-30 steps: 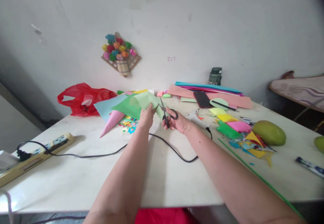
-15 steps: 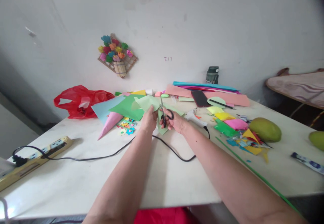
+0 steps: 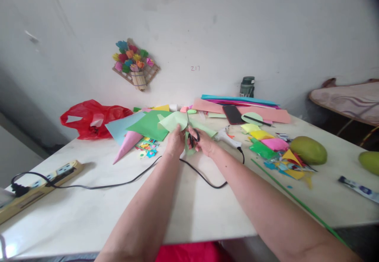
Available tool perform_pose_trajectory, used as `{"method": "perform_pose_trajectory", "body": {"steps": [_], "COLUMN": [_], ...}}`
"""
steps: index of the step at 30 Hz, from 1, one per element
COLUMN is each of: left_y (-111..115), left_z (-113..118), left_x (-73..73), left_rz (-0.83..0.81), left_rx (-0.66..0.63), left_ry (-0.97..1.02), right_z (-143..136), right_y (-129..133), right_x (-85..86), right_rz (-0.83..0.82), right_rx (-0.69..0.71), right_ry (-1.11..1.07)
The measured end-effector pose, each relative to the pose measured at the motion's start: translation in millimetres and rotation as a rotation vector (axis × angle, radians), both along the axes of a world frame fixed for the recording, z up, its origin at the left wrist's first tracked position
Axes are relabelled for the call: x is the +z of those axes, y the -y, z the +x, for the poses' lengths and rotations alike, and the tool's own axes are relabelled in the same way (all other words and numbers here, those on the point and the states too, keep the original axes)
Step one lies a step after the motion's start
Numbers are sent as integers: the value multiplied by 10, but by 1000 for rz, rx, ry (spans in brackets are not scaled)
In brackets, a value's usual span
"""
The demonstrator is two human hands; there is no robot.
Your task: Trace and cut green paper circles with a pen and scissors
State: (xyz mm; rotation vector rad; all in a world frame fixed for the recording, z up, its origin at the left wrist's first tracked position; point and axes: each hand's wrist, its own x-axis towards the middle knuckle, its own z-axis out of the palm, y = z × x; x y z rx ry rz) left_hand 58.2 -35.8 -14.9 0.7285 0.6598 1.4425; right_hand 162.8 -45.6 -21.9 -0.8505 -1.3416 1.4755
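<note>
My left hand (image 3: 177, 138) pinches a pale green sheet of paper (image 3: 174, 120) at the middle of the table's far half. In my right hand (image 3: 204, 143) is a pair of scissors (image 3: 194, 136) with black handles, fingers through the loops. The blades point away from me, against the paper's right edge. Part of the pale green paper hangs below and to the right of the scissors. Left of my hands lie a green sheet (image 3: 149, 124), a light blue sheet (image 3: 120, 128) and a pink paper cone (image 3: 128, 145). A white glue gun (image 3: 226, 137) rests just right of my right hand.
A black cord (image 3: 118, 185) crosses the table from the power strip (image 3: 44, 189). A red plastic bag (image 3: 89, 114) stands back left. A phone (image 3: 232, 115), coloured paper sheets (image 3: 257, 114), paper scraps (image 3: 293, 167), a green mango (image 3: 308, 150) and a green stick (image 3: 296, 201) are on the right.
The scissors and pale green paper have shifted slightly, with the paper's cut edge now rounder beside the blades. Both hands keep their hold. The whole view has shifted slightly.
</note>
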Motion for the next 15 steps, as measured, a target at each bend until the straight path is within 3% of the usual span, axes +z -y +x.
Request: {"method": "perform_pose_trajectory", "body": {"steps": [15], "left_y": [23], "left_z": [15], "left_x": [-4], "left_rz": [9], "left_rx": [-45], "left_ry": [-17], "right_z": [-8], "right_y": [2], "right_x": [8], "right_rz": [-17], "right_rx": [-29], "right_ry": [-71]}}
